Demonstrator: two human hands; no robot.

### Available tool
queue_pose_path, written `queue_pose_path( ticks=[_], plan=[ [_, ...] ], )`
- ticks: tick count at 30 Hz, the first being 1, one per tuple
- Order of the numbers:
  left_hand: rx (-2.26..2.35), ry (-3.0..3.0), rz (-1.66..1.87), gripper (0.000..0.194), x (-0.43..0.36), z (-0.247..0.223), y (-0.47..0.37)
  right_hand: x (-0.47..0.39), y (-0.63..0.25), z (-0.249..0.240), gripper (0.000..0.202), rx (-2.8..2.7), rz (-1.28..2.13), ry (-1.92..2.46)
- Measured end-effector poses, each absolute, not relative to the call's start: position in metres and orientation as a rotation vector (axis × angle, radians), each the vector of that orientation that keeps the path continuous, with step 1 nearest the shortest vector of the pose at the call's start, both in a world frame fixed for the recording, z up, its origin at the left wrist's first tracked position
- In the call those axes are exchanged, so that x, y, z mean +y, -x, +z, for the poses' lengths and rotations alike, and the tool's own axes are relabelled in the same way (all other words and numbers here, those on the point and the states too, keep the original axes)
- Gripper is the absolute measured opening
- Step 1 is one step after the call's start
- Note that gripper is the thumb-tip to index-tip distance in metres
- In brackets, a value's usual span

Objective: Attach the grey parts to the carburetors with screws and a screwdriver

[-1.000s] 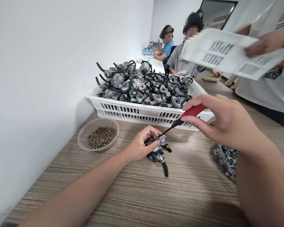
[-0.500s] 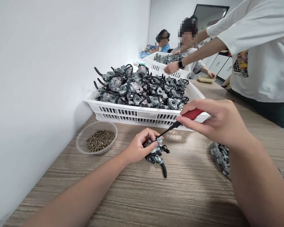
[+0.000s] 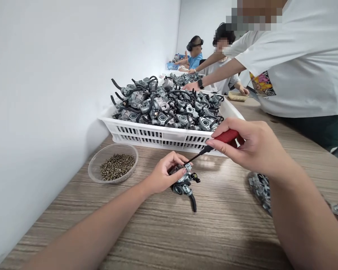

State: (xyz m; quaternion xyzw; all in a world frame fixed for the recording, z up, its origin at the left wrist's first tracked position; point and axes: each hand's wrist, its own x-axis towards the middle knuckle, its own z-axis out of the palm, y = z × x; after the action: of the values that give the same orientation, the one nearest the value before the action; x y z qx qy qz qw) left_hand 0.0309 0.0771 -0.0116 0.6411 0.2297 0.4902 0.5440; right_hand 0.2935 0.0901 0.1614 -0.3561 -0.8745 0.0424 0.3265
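Observation:
My left hand (image 3: pixel 166 172) is wrapped around a carburetor (image 3: pixel 183 183) on the wooden table, its thumb across the metal body and a short black hose pointing toward me. My right hand (image 3: pixel 242 146) grips the red handle of a screwdriver (image 3: pixel 205 149). The black shaft slants down to the left, and its tip meets the top of the carburetor beside my left fingers. Whatever sits under the tip is too small to make out. To the left stands a clear round bowl (image 3: pixel 91 170) holding many small brass-coloured screws (image 3: pixel 118 167).
Behind my hands a white slotted basket (image 3: pixel 163 135) is heaped with carburetors (image 3: pixel 160 105). At right, partly behind my forearm, lies a clear bag of metal parts (image 3: pixel 260 189). A person in a white shirt (image 3: pixel 295 67) leans over another basket farther back; two others sit beyond.
The person in the white shirt has leaned farther left, and the rear basket has shifted left behind the near heap. My hands keep nearly the same hold on carburetor and screwdriver.

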Motion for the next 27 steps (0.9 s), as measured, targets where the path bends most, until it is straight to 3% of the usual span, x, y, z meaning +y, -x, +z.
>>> queue_pose_path(
  ticks=[4,7,16,22,27],
  plan=[
    [0.552,-1.547,1.165,0.023,0.077,-0.011,-0.03,0.085,-0.3,0.167,0.029,-2.41,0.296,0.921],
    [0.551,-1.551,1.183,0.021,0.077,-0.012,-0.031,0.087,-0.302,0.169,0.015,-2.443,0.455,0.808],
    [0.544,-1.57,1.175,0.019,0.077,-0.011,-0.031,0.079,-0.287,0.163,0.028,-2.258,-0.025,1.104],
    [0.643,-1.541,1.099,0.027,0.073,-0.005,-0.03,0.081,-0.304,0.173,0.026,-2.444,0.523,0.832],
    [0.643,-1.555,1.07,0.027,0.072,-0.003,-0.029,0.083,-0.294,0.169,0.012,-2.373,0.522,0.801]
  ],
)
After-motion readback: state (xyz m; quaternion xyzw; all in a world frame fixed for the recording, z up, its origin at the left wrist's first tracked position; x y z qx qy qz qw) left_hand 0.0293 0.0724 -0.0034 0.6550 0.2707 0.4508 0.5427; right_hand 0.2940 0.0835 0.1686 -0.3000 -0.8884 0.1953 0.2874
